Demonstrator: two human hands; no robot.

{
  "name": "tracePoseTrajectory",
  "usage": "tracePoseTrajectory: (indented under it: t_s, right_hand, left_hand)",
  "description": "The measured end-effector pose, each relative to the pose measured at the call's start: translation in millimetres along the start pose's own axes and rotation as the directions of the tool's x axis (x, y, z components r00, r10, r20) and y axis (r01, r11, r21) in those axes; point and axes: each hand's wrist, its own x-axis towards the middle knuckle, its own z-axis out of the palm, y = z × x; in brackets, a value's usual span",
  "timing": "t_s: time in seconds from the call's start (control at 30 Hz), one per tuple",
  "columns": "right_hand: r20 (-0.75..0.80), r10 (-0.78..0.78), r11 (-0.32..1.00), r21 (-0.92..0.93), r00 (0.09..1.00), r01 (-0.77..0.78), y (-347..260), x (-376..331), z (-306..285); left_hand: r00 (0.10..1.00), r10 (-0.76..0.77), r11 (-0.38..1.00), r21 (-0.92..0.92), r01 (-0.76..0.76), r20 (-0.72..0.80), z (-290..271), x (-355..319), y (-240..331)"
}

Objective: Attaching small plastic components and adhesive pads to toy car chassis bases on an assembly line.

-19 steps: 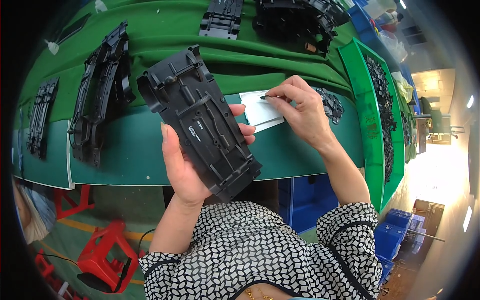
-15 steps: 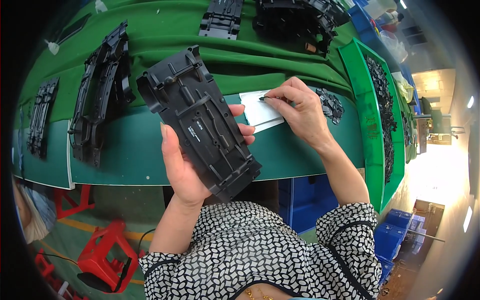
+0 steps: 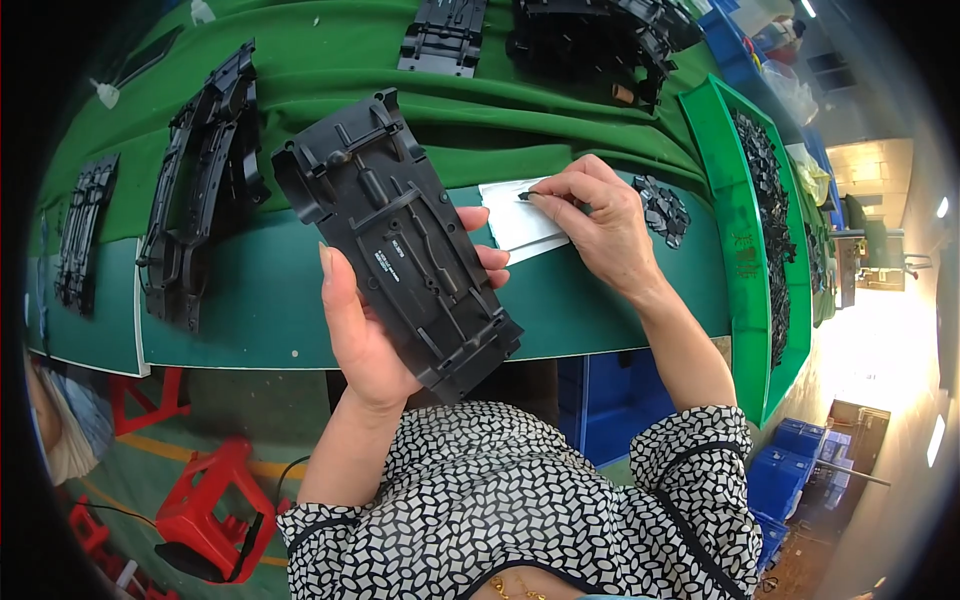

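**Long black moulded plastic part (image 3: pixel 400 250) in the left hand (image 3: pixel 365 345), small dark piece (image 3: pixel 526 196) in the right hand (image 3: pixel 600 220)**

Head view: the long part is held tilted above the near edge of the dark green tabletop (image 3: pixel 260 330), its ribbed face upward. The left thumb lies along one side and fingertips curl round the other, gripping it. The right thumb and forefinger are pinched together on the small piece, over a flat white sheet or packet (image 3: pixel 520 238).

Just beyond the right hand lies a loose pile of flat black pieces (image 3: pixel 662 212); to its right, a long green plastic crate (image 3: pixel 750 345) holds many more. Similar black moulded frames (image 3: pixel 200 190) stand to the left, with a ribbed black panel (image 3: pixel 445 38) and a dark heap of frames (image 3: pixel 590 45) on the rumpled green cloth (image 3: pixel 330 60) at the back. A red plastic stool (image 3: pixel 215 500) and a blue bin (image 3: pixel 630 395) sit below the table.

The left palm is hidden behind the long part. The right hand's other fingers are partly masked, and whether the small piece touches the white sheet cannot be told. The heap is cut off at the top; another person (image 3: pixel 75 430) shows only partly at the left rim.
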Motion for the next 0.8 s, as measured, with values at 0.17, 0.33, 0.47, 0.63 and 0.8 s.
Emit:
tracePoseTrajectory:
  t_s: [0.17,0.33,0.47,0.63,0.8]
  right_hand:
    - [-0.021,-0.033,0.999,-0.032,0.999,0.033,0,-3,2]
    - [-0.038,-0.034,0.999,-0.011,0.999,0.034,2,-7,6]
    - [-0.057,-0.087,0.996,0.01,0.995,0.088,-4,-7,4]
    - [-0.183,-0.079,0.987,0.12,0.98,0.102,-34,-20,-16]
    - [0.001,-0.475,0.876,0.09,0.88,0.473,-71,-52,-11]
  left_hand:
    - [1.0,-0.005,1.0,-0.004,0.005,-0.005,1,-1,1]
    - [0.999,-0.017,1.0,-0.001,0.017,0.038,-2,-4,3]
    - [1.0,-0.014,0.999,-0.044,0.014,0.01,-3,-6,2]
    - [0.999,0.02,1.0,0.011,-0.021,0.048,-1,2,2]
    - [0.999,0.048,0.997,0.061,-0.049,0.026,-7,2,0]
